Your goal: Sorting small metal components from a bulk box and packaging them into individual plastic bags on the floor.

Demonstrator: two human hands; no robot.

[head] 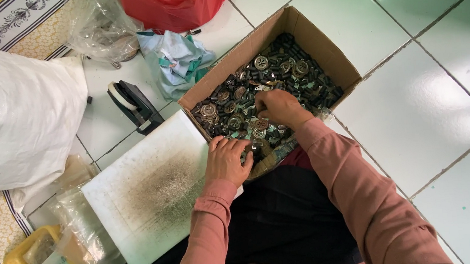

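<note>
Frame centre: right hand [277, 107] fingers clenched on small metal parts [267, 78] inside cardboard box [318, 37]; left hand [228, 161], fingers curled, steadies its near rim.

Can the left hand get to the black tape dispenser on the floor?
Probably yes. The left hand rests at the cardboard box's near edge, and only the flat white board lies between it and the tape dispenser.
</note>
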